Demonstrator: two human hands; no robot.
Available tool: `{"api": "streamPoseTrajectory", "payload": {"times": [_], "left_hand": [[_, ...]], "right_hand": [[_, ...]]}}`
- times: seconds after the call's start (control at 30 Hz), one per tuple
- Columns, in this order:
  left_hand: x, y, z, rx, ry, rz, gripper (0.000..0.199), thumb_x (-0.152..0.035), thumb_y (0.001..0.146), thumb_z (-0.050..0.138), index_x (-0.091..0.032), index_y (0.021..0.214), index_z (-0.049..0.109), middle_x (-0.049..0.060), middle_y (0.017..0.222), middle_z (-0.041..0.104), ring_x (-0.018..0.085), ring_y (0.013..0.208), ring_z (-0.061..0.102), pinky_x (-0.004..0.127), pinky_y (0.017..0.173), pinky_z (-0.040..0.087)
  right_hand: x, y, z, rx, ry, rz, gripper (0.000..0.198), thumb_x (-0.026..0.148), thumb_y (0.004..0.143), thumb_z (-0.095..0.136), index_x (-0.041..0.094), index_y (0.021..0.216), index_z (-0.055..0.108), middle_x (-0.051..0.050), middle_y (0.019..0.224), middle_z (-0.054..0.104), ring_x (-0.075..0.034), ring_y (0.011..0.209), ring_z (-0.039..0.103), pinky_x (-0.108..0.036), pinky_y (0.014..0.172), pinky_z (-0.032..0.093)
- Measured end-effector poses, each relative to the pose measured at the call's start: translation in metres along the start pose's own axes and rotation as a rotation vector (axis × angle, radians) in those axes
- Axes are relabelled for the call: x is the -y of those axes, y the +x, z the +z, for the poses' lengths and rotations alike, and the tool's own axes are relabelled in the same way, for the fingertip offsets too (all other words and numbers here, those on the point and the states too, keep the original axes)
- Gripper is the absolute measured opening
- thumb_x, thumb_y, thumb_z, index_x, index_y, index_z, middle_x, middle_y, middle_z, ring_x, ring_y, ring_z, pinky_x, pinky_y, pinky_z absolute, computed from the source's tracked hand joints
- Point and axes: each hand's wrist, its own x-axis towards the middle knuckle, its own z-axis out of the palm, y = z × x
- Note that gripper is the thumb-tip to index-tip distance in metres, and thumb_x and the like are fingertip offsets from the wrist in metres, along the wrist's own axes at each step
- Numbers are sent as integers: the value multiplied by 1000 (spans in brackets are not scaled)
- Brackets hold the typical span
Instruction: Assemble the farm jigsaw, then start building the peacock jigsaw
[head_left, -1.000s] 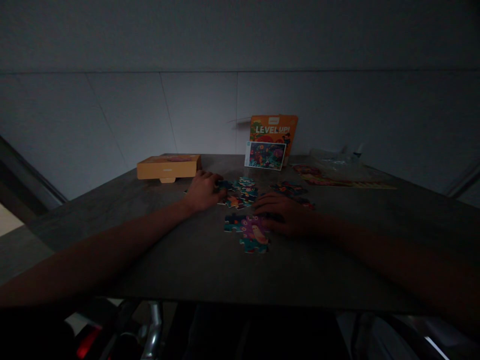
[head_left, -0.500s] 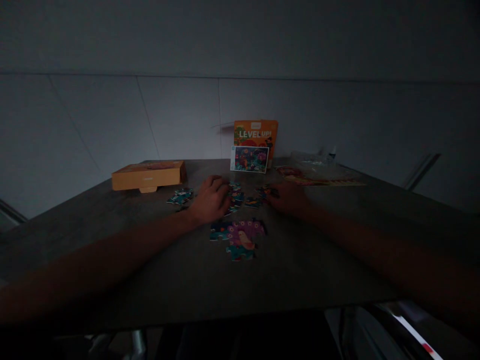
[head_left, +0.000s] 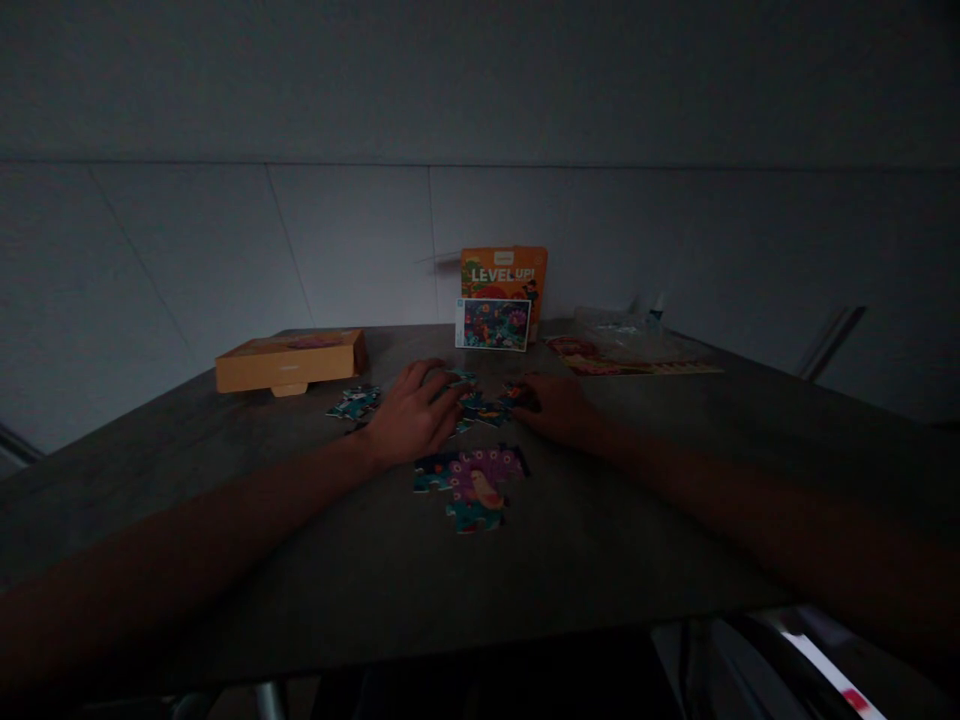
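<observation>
My left hand (head_left: 414,412) rests on the table with its fingers apart, over the left side of several loose jigsaw puzzle pieces (head_left: 491,412). On their other side, the fingers of my right hand (head_left: 556,408) are curled down on a dark puzzle piece (head_left: 516,392); its far part is hidden by the hand. Closer to me lies a joined puzzle section (head_left: 480,480) with a pale bird on purple and teal. More puzzle pieces (head_left: 355,402) sit left of my left hand. The dim light blurs small details.
An orange box (head_left: 289,372) stands at the back left of the grey table (head_left: 600,560). A picture card (head_left: 493,326) leans on an upright orange "LEVEL UP!" box (head_left: 504,262). At the back right are a printed sheet (head_left: 600,362) and clear plastic packaging (head_left: 637,337).
My right hand has slid left with the puzzle pieces at its fingers, closing the gap to the middle pieces. My left hand has shifted slightly toward me. The view has tilted a little.
</observation>
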Motion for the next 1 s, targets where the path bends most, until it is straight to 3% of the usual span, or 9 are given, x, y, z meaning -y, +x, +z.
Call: {"api": "streamPoseTrajectory", "payload": {"times": [0.17,0.3,0.47,0.57,0.7,0.87,1.0], "left_hand": [[1,-2,-2,35,-127,78,54,-21,99,47,-18,153,39,12,127,68,36,139,40,59,108,45],[2,-1,-5,74,-217,161,54,-22,101,42,-15,155,35,12,128,68,32,144,39,54,114,43],[4,-2,-4,49,-229,59,57,-24,101,46,-16,156,32,13,122,69,31,133,50,53,106,50],[4,-2,-4,59,-237,87,60,-22,100,46,-19,158,28,11,119,71,30,137,48,52,107,50],[4,-3,-7,60,-257,126,55,-22,99,46,-19,154,38,13,131,67,31,146,39,51,109,51],[4,-5,-7,48,-300,90,50,-22,99,47,-19,149,46,13,130,68,29,145,42,51,110,50],[4,-5,-6,90,-326,147,50,-25,99,47,-18,149,47,16,149,52,30,145,42,51,110,50]], "right_hand": [[4,0,1,-183,195,-298,40,28,84,71,16,122,63,-13,115,70,-30,109,65,-47,96,50],[10,-4,0,-246,259,-514,35,26,90,65,20,124,59,-11,120,68,-28,114,63,-47,98,51],[16,-9,-2,-225,353,-526,33,26,94,63,23,126,57,-11,125,66,-26,121,61,-45,102,50],[17,-9,-2,-249,374,-518,36,30,95,62,24,130,54,-11,130,64,-26,123,60,-46,104,50],[15,-9,-4,-271,352,-472,36,34,94,64,25,129,56,-10,128,66,-27,121,62,-47,104,51],[15,-9,-4,-278,358,-444,36,36,93,66,24,127,59,-9,121,70,-26,114,66,-46,99,53],[16,-9,1,-287,368,-503,38,34,94,65,23,130,57,-10,120,71,-25,112,66,-42,97,53]]}}
